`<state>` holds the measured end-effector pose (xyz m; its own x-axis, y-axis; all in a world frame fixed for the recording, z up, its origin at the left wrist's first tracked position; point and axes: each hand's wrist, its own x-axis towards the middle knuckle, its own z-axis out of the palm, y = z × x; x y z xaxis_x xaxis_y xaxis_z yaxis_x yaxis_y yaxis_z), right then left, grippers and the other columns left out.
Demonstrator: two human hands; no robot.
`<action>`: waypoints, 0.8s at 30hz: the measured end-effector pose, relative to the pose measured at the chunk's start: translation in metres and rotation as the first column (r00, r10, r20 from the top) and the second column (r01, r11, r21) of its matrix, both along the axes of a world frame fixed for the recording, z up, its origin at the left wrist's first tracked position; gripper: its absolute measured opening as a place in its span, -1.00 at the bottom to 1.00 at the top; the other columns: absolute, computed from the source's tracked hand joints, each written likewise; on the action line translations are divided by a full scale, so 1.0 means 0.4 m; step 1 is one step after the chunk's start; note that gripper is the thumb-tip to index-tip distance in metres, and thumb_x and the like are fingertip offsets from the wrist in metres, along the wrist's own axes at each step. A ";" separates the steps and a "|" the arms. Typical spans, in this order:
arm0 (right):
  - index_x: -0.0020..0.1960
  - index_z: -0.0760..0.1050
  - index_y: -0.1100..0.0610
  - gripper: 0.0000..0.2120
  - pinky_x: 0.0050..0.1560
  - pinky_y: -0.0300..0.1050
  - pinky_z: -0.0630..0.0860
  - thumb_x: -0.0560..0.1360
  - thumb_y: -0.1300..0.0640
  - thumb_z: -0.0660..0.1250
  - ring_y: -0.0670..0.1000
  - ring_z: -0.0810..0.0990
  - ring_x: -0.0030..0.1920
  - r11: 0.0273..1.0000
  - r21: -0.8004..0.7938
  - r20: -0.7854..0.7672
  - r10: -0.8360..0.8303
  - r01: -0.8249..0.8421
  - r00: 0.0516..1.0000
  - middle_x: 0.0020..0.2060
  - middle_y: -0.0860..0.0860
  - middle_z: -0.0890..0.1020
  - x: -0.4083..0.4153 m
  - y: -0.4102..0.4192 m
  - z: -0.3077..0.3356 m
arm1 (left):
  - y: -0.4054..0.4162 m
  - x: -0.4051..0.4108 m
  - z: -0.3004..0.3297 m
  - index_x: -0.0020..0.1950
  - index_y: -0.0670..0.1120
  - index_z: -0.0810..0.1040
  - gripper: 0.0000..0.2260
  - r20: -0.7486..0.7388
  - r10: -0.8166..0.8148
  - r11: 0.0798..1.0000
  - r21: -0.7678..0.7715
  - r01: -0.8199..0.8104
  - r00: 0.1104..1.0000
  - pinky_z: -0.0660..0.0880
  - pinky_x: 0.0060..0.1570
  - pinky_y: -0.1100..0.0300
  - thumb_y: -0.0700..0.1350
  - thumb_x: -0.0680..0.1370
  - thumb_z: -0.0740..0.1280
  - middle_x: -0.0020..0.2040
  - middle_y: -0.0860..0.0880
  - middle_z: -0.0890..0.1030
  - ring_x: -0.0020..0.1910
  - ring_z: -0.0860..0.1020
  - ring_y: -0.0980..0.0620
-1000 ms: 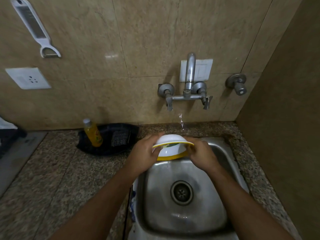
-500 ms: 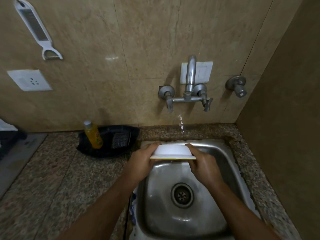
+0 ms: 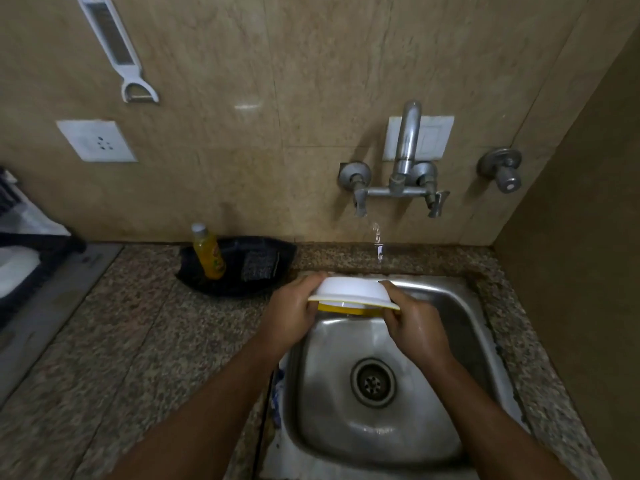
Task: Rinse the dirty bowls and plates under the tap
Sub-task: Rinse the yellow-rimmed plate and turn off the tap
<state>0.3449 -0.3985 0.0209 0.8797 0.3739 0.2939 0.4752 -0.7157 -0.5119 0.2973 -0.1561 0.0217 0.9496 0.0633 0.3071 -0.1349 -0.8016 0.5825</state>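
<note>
A white bowl (image 3: 351, 291) with a yellow inside is held upside down over the far end of the steel sink (image 3: 450, 306). My left hand (image 3: 294, 315) grips its left rim and my right hand (image 3: 414, 322) grips its right rim. The wall tap (image 3: 407, 157) stands above and behind it. A thin stream of water (image 3: 377, 240) falls from the tap onto the bowl's upturned base. No other bowls or plates show in the sink.
A yellow bottle (image 3: 207, 252) stands on a black tray (image 3: 242, 265) with a scrubber, left of the sink on the granite counter (image 3: 121, 341). A dish rack (image 3: 20, 258) sits at the far left. A peeler (image 3: 117, 50) and socket (image 3: 97, 140) hang on the wall.
The bowl has turned from tilted, with its yellow inside showing, to bottom-up and nearly level. Both hands kept hold of it over the sink's far end.
</note>
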 end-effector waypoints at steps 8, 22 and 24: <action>0.32 0.50 -0.02 -0.60 -0.17 -0.18 0.45 0.49 0.17 0.33 0.10 0.66 -0.09 0.992 -0.045 0.008 0.120 -0.120 0.993 -0.08 0.02 0.71 0.012 0.075 0.047 | 0.078 -0.062 0.047 0.39 0.01 0.49 -0.59 -0.174 0.075 0.997 0.005 -0.075 0.982 0.51 0.17 0.09 0.02 0.54 0.31 0.24 -0.04 0.63 0.20 0.58 -0.02; 0.29 0.32 -0.17 -0.69 -0.03 -0.25 0.34 0.60 0.08 0.24 -0.17 0.47 0.12 0.595 0.201 -0.068 0.801 -0.778 0.595 0.14 -0.22 0.47 -0.159 0.834 0.290 | 0.671 -0.494 0.414 0.32 0.00 0.56 -0.68 0.126 0.523 0.832 0.142 -0.537 0.843 0.55 0.07 0.03 -0.13 0.56 0.33 0.20 -0.03 0.65 0.12 0.61 -0.03; 0.29 0.34 -0.10 -0.72 -0.11 -0.32 0.31 0.60 0.09 0.23 -0.17 0.47 0.07 0.568 0.239 0.012 0.809 -0.787 0.588 0.11 -0.16 0.48 -0.202 0.978 0.326 | 0.779 -0.569 0.469 0.39 0.05 0.48 -0.63 0.071 0.574 0.797 0.179 -0.576 0.816 0.51 0.18 0.03 -0.10 0.57 0.32 0.30 0.02 0.58 0.21 0.55 0.00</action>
